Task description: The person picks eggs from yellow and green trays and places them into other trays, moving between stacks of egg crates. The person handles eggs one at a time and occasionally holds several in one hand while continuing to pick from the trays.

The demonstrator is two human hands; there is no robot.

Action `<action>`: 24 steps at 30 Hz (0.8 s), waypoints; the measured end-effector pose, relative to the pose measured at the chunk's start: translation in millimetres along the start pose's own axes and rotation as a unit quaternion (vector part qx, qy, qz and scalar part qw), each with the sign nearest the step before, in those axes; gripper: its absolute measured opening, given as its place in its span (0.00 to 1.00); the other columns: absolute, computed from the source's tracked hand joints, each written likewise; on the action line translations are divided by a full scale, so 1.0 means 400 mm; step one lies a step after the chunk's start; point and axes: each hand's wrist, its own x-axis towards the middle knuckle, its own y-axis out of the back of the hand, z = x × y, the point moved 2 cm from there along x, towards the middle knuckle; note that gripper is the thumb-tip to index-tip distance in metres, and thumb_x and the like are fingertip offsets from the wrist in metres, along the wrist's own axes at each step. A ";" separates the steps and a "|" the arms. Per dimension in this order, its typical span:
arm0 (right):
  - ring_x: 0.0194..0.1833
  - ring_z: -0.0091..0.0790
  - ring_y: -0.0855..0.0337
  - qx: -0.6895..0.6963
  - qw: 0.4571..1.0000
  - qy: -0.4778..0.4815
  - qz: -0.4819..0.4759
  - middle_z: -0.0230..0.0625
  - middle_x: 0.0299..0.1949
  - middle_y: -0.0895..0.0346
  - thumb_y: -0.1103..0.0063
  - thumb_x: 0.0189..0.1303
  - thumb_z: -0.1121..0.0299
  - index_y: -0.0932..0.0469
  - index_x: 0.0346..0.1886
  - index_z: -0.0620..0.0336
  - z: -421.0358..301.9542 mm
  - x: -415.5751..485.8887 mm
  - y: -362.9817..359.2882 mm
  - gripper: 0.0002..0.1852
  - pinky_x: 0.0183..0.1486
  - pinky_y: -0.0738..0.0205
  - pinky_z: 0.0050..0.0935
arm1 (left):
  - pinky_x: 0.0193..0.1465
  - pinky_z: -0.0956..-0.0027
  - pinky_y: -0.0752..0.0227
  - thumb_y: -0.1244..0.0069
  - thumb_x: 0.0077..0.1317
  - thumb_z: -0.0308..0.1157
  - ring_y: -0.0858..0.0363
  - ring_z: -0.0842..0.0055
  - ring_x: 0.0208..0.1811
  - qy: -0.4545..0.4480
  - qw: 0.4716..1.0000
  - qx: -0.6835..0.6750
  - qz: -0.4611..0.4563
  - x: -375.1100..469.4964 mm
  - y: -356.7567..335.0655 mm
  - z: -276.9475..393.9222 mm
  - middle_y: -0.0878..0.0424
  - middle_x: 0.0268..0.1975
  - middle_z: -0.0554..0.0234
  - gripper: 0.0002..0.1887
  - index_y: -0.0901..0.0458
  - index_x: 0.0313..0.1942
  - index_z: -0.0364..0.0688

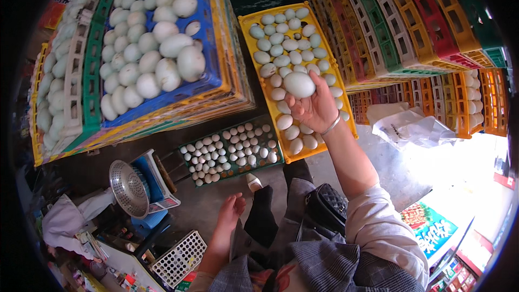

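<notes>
My right hand [314, 105], with a bangle at its wrist, holds a large pale egg [299, 84] between thumb and fingers. Beneath it lies a yellow plastic crate [352, 123] with many pale green and white eggs lying in rows. Low in front of my body hangs my left hand [232, 207], its fingers loosely curled and nothing seen in it. Beyond it on the floor, a dark green tray [228, 173] carries smaller eggs. At the upper left, a blue tray [211, 54] full of eggs tops a tall stack of crates.
Stacked coloured crates [399, 28] rise at the right, near a plastic bag [409, 127]. A scale with a perforated metal bowl [129, 188] stands at the left, close to a white tray with holes [179, 258]. A person's pale sleeve [65, 219] shows at the far left.
</notes>
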 end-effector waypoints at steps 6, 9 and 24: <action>0.44 0.23 0.23 -0.459 0.874 0.143 -0.062 0.33 0.46 0.24 0.33 0.50 0.76 0.29 0.55 0.61 0.149 -0.129 -0.219 0.26 0.46 0.26 0.22 | 0.46 0.70 0.26 0.53 0.70 0.42 0.21 0.76 0.43 -0.169 0.966 0.067 -0.185 -0.161 -0.219 0.182 0.20 0.42 0.63 0.19 0.28 0.54 0.40; 0.50 0.26 0.24 -0.488 0.855 0.140 -0.107 0.33 0.48 0.24 0.28 0.45 0.75 0.27 0.56 0.61 0.207 -0.209 -0.333 0.30 0.54 0.29 0.26 | 0.47 0.71 0.26 0.52 0.68 0.48 0.22 0.76 0.44 -0.271 0.895 0.037 -0.352 -0.296 -0.373 0.295 0.22 0.47 0.62 0.27 0.34 0.59 0.39; 0.58 0.34 0.29 -0.558 0.741 0.318 -0.199 0.37 0.55 0.31 0.25 0.44 0.75 0.27 0.57 0.60 0.199 -0.395 -0.578 0.32 0.61 0.34 0.31 | 0.51 0.73 0.28 0.36 0.55 0.33 0.25 0.76 0.51 -0.490 0.783 0.086 -0.372 -0.619 -0.497 0.389 0.24 0.50 0.63 0.29 0.30 0.55 0.37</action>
